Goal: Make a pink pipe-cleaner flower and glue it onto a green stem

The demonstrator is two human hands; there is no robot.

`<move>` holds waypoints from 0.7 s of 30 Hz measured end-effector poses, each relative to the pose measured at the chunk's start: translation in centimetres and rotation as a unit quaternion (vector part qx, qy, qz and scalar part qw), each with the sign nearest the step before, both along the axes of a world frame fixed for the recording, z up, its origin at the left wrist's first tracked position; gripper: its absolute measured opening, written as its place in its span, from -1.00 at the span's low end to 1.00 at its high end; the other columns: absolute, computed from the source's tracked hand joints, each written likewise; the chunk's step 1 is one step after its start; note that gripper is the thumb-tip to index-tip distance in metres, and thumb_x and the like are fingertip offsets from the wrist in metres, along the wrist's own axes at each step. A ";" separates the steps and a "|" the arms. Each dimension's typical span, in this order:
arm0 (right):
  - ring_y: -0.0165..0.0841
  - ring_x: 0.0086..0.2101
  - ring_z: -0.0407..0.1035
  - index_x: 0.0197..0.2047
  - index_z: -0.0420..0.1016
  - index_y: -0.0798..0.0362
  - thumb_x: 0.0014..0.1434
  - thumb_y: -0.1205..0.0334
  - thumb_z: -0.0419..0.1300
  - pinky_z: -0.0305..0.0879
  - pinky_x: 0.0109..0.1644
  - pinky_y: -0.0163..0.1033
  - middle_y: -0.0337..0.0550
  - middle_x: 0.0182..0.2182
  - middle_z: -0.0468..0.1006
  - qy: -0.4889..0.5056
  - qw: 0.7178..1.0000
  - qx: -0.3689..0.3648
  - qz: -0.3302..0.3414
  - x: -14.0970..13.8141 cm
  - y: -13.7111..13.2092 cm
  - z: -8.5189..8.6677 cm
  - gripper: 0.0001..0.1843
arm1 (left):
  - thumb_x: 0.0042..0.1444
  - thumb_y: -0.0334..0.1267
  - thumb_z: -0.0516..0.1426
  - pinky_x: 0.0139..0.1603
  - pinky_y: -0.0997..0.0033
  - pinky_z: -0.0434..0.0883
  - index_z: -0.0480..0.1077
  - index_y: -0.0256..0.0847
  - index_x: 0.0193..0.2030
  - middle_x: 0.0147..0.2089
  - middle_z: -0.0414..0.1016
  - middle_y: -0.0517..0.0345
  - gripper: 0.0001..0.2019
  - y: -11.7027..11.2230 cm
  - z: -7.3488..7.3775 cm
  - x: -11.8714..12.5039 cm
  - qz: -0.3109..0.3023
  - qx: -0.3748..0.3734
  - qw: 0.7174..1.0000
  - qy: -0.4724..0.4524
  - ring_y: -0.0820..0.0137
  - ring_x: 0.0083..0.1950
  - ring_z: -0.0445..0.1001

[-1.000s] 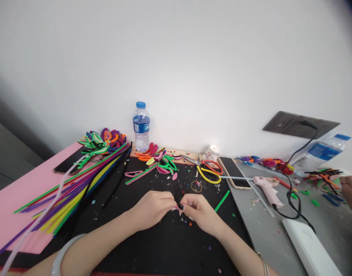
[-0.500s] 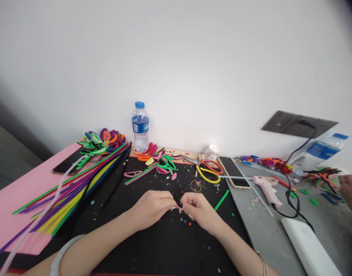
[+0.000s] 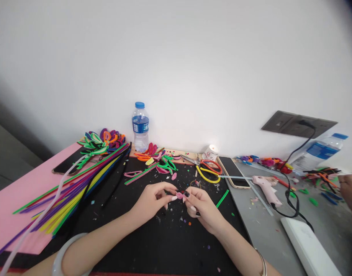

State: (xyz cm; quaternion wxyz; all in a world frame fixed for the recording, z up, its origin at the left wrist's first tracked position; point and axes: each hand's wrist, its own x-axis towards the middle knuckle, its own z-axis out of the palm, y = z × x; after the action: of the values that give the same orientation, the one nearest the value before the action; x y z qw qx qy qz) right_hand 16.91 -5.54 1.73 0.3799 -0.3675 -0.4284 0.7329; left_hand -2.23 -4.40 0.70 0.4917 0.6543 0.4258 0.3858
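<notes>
Hands lifted a little, pink piece now showing between them

Head view: Since half a second ago, both hands have moved slightly farther from the person, and their fingers have changed position, so that a small pink fuzzy piece [image 3: 180,196] that was mostly covered can be seen. It sits above the black mat [image 3: 164,249], between the two hands. The left hand [image 3: 153,201] has its thumb and forefinger closed on the left end of the piece; the right hand [image 3: 204,209] pinches the other end, its dark-nailed thumb against it.

Just beyond the right hand, a short green stick [image 3: 222,199] lies on the mat. Farther back are scissors [image 3: 208,173] with red and yellow handles, spread apart, and a heap of coloured loops [image 3: 167,164]. A water bottle [image 3: 140,130] stands upright near the wall. To the left, a bundle of long fuzzy sticks [image 3: 74,195] lies partly over a pink sheet [image 3: 9,207]. To the right, a phone [image 3: 233,173] and a pink glue gun [image 3: 267,189] rest near a white box [image 3: 308,245] on the grey worktop [image 3: 263,228]. Another person's hand [image 3: 349,193] shows at the right edge.
</notes>
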 end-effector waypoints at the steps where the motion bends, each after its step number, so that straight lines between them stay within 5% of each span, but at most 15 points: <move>1: -0.60 -0.68 -0.19 -0.47 0.27 0.09 0.10 0.07 0.20 -0.30 -0.60 -0.38 -0.45 -0.70 0.10 0.008 1.000 -0.005 0.003 0.0 0.0 0.1 -0.71 | 0.02 -0.31 0.16 -0.52 0.52 0.36 0.44 -0.28 -0.16 -0.28 0.54 0.09 -0.78 0.0 0.0 0.0 -0.002 -0.009 1.000 -0.006 0.52 -0.57 0.39; 8: -0.58 -0.68 -0.21 -0.46 0.27 0.07 0.11 0.06 0.19 -0.29 -0.62 -0.38 -0.43 -0.69 0.15 -0.001 1.000 -0.004 0.026 -0.3 -0.2 0.2 -0.72 | 0.09 -0.23 0.10 -0.54 0.54 0.30 0.49 -0.30 -0.31 -0.36 0.47 0.13 -0.81 -0.1 0.2 0.3 -0.038 -0.018 0.999 -0.014 0.55 -0.58 0.34; 13: -0.54 -0.65 -0.03 -0.39 0.34 0.07 0.12 0.09 0.15 -0.11 -0.59 -0.39 -0.38 -0.64 0.24 -0.122 0.987 0.105 -0.013 -0.2 0.0 0.0 -0.79 | 0.10 -0.19 0.10 -0.52 0.54 0.28 0.48 -0.30 -0.33 -0.46 0.42 0.18 -0.79 -0.1 0.1 0.2 -0.008 -0.016 1.000 -0.002 0.52 -0.57 0.32; 21: -0.49 -0.59 0.16 -0.32 0.44 0.06 0.12 0.34 0.08 0.10 -0.52 -0.37 -0.25 -0.49 0.41 -0.362 0.868 0.330 -0.082 -0.3 -0.5 0.3 -0.89 | 0.12 -0.14 0.08 -0.53 0.54 0.26 0.44 -0.30 -0.36 -0.49 0.36 0.22 -0.75 -0.1 0.3 0.2 -0.014 -0.024 1.000 0.010 0.53 -0.58 0.29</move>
State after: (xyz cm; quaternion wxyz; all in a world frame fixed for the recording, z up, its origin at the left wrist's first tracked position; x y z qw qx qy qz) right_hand 16.59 -6.07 2.02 0.3562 -0.4942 -0.7211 0.3300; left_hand -2.01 -4.54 1.02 0.5083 0.6519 0.4305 0.3625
